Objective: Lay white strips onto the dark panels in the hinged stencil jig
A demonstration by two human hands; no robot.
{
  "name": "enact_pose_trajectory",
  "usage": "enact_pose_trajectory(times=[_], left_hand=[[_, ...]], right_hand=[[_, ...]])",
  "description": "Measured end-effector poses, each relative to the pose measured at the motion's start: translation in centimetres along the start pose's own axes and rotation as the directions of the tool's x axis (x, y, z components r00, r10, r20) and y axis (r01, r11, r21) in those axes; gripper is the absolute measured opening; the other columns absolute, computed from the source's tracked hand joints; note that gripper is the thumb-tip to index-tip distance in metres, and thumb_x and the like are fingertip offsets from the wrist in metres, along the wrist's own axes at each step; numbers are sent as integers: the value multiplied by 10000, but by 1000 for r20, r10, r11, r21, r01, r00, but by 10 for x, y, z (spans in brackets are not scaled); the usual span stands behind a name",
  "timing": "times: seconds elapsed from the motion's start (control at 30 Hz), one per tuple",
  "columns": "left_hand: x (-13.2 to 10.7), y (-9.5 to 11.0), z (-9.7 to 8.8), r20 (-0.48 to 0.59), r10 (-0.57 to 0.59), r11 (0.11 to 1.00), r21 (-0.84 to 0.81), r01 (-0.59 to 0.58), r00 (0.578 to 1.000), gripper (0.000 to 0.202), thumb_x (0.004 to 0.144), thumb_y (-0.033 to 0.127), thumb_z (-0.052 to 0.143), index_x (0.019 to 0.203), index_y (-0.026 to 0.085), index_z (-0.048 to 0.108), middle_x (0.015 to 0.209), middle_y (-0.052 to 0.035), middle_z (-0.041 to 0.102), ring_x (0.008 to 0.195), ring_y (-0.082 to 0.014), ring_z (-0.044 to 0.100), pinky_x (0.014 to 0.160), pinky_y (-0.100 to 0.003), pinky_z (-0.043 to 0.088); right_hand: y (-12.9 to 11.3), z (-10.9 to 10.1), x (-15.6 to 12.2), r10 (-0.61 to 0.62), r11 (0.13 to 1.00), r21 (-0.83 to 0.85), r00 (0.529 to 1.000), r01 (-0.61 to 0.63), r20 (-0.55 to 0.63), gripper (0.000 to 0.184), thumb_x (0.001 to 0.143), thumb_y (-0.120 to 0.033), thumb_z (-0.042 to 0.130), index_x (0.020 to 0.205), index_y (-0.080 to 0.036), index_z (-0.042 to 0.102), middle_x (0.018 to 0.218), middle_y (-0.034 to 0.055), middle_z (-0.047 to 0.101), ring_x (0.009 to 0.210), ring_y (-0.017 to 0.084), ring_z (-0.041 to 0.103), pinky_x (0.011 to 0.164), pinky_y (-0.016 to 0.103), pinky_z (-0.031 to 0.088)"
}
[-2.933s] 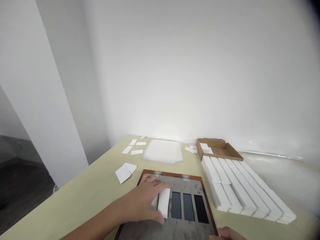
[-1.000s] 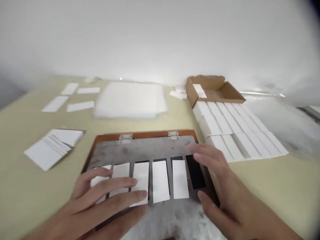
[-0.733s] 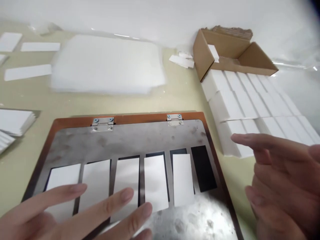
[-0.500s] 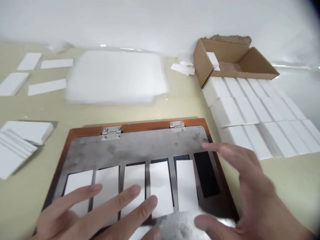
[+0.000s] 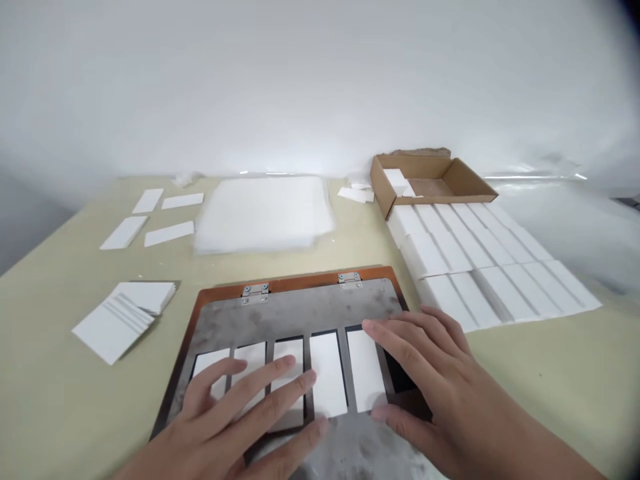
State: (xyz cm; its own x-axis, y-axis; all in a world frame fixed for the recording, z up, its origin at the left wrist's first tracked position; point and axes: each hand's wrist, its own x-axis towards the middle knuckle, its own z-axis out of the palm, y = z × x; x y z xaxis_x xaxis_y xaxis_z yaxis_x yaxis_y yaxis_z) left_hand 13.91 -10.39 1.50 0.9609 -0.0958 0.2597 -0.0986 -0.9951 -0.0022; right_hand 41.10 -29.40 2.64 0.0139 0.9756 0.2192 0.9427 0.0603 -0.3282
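Two more flat white cards (image 5: 327,373) lay in the dark slots of the gray metal plate (image 5: 300,313). The right hand (image 5: 425,380) had moved up from the edge onto the last card, and the left hand (image 5: 240,410) now lay across the cards on the left.

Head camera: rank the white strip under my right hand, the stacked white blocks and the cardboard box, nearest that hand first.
From the right hand:
1. White strip, under the fingers.
2. Stacked white blocks, right of the metal plate.
3. Cardboard box, behind the blocks.
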Motion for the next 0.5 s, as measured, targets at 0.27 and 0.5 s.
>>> enact_pose_trajectory(times=[0.27,0.5], left_hand=[[-4,5,-6,35,-43,994,106,39,998,621,954,537,608,1558,419,521,1591,-13,545,1328,-319,545,1251,-506,140],[-2,0,-16,49,50,983,176,-58,998,888,791,511,816,1598,387,465,1625,-13,506,1358,-302,490,1248,-446,132]], right_hand=[[3,1,-1,11,999,47,999,-13,43,738,961,-244,687,1611,-283,340,1437,61,602,1317,296,479,1169,518,285],[3,4,0,34,995,87,997,-39,68,731,967,-263,688,1599,-328,326,1440,54,606,1332,287,502,1184,541,314]])
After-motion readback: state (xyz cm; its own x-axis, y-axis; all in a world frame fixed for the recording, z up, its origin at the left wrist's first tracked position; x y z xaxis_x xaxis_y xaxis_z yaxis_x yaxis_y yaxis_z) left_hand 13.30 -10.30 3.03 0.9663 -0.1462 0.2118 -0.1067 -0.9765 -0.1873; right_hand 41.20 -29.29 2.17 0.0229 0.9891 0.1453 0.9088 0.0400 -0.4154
